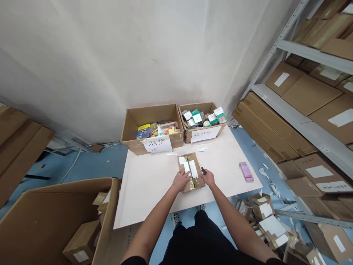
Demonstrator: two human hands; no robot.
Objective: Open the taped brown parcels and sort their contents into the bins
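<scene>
On the white table (pixel 143 184) in front of me lies a small cardboard box (pixel 198 155) with white labels and tape across its top. My left hand (pixel 181 180) rests on the box's left side, its fingers stretched over the cardboard and a label. At the right edge of the box, my right hand (pixel 209 178) is closed around a utility knife (pixel 203 170) with a dark handle. The knife points up and away from me, beside the box; whether its blade touches the cardboard I cannot tell.
Behind stand two open cartons with handwritten signs: the left carton (pixel 132 147) holds books, the right carton (pixel 188 138) small green boxes. A blurred pink object (pixel 246 172) lies on the right. A large carton (pixel 113 206), shelving (pixel 303 125) and discarded boxes (pixel 273 226) surround the table.
</scene>
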